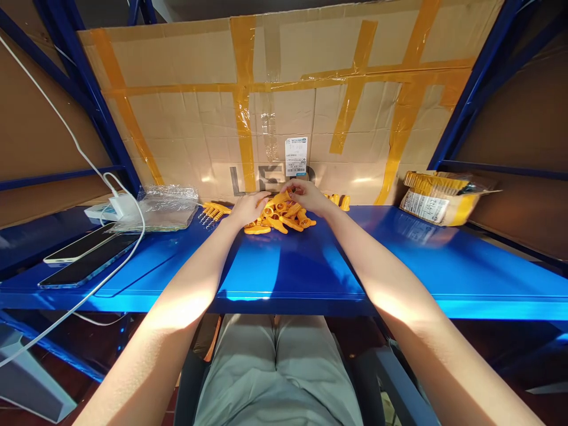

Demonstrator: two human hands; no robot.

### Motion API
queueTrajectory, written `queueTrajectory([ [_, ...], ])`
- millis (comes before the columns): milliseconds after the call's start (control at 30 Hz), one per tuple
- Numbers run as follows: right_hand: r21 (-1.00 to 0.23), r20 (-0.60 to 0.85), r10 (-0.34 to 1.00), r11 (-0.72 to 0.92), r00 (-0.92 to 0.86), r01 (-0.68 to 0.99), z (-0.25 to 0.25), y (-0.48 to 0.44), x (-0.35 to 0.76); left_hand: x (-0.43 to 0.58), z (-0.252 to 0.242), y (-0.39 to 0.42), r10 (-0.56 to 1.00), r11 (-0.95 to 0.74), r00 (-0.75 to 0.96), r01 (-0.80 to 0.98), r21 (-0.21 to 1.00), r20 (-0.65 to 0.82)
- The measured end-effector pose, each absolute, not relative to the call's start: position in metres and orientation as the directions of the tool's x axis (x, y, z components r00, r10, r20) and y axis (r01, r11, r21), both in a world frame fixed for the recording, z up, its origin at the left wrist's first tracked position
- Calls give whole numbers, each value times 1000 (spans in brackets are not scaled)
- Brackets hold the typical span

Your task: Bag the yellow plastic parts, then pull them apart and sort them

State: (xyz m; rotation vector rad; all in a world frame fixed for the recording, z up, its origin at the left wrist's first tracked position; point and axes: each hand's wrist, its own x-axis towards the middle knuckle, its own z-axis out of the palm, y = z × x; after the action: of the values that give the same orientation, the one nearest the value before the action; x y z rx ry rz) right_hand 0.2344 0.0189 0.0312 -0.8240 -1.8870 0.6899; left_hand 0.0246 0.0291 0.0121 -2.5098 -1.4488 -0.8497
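Note:
A heap of yellow-orange plastic pieces (278, 220), shaped like small tapered handles with some hollow ends, lies on the blue shelf in front of me. My left hand (249, 209) rests against the heap's left side, its fingers extended towards it and nothing visibly gripped. On the upper right of the heap, my right hand (307, 196) has its fingers curled and pinches a yellow plastic handle (281, 198). Left of the heap lie several yellow handles with metal spiral tips (215, 212). More yellow pieces (342, 202) stand behind my right wrist.
Two phones (91, 260), a white charger with cable (123, 205) and a bubble-wrap pack (166, 207) lie at the left. An open cardboard box (437, 204) sits at the right. A taped cardboard panel (199, 130) closes off the back of the blue shelf (310, 278).

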Motion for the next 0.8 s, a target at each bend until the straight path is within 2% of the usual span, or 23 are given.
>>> queueTrajectory([
  [133, -785, 544, 769, 608, -335, 121, 35, 18, 238, 20, 11, 33, 757, -565, 387, 793, 229, 526],
  [300, -859, 502, 816, 509, -288, -57, 37, 18, 248, 22, 16, 24, 764, -539, 379, 820, 194, 522],
  [433, -932, 356, 899, 363, -256, -23, 37, 17, 251, 24, 17, 22, 814, -427, 316, 894, 133, 488],
  [533, -937, 286, 927, 324, -241, 132, 36, 16, 249, 23, 15, 24, 826, -384, 290, 917, 107, 483],
  [633, -817, 333, 901, 422, -277, 392, 31, 16, 244, 23, 14, 25, 813, -390, 291, 915, 101, 504],
  [733, -575, 400, 847, 530, -350, 624, 26, 16, 237, 23, 14, 25, 798, -416, 317, 905, 88, 512],
  [800, -421, 390, 843, 522, -371, 742, 24, 16, 232, 24, 14, 24, 793, -425, 328, 902, 80, 513],
])
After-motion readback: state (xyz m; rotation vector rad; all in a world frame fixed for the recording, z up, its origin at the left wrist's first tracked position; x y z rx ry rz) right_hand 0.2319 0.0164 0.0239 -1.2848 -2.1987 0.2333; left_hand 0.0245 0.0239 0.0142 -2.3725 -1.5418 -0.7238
